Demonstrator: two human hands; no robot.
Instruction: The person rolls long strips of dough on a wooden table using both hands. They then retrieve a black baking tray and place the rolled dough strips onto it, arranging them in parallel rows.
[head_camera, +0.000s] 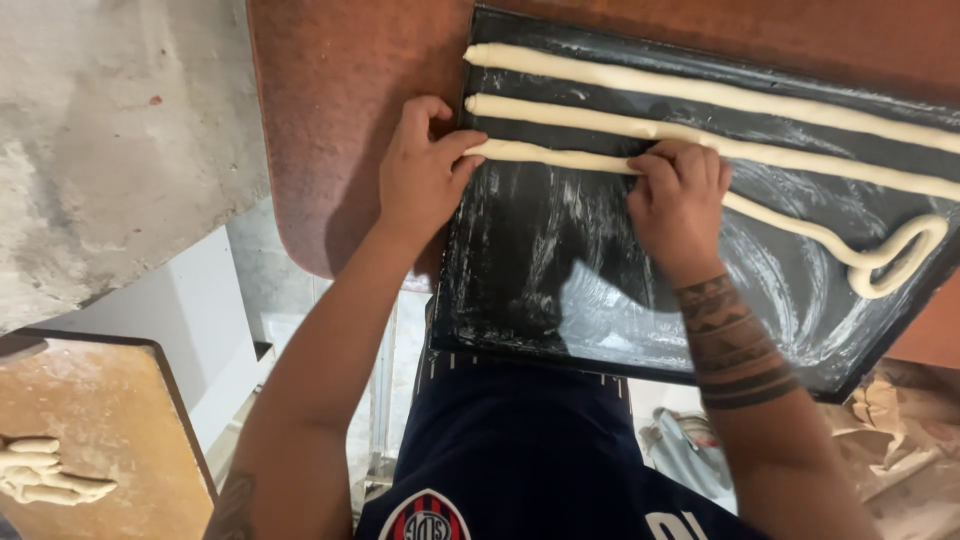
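Observation:
A black greased baking tray (560, 300) lies on a reddish-brown table (340, 110). Two long pale dough ropes (700, 92) lie straight across its far part. A third dough rope (560, 157) runs below them and curls into a loop (900, 255) at the right. My left hand (425, 170) pinches the left end of this third rope at the tray's edge. My right hand (678, 205) presses down on the same rope near its middle, fingers curled over it.
A grey concrete wall (110, 140) rises at the left. A second brown board (90, 420) at lower left bears a clump of dough pieces (45, 475). Crumpled brown paper (905, 430) lies at lower right, below the tray's corner.

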